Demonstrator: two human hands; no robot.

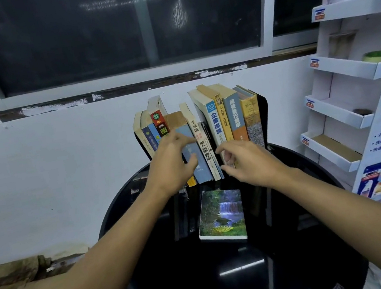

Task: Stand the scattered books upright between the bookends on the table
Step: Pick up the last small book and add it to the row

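Note:
Several books (216, 124) stand upright in a row at the back of a round black table (231, 276), between a black bookend at the left (141, 147) and one at the right (265, 116). My left hand (175, 164) grips a pale blue book (192, 154) in the middle of the row, fingers curled round its spine. My right hand (245, 160) hovers in front of the books on the right with loosely curled fingers, holding nothing. One book with a waterfall cover (221, 214) lies flat on the table in front of the row.
A white wall and a dark window are close behind the table. A white cardboard display shelf (354, 104) stands at the right, near the table's edge. Debris lies on the floor at the left (16, 271).

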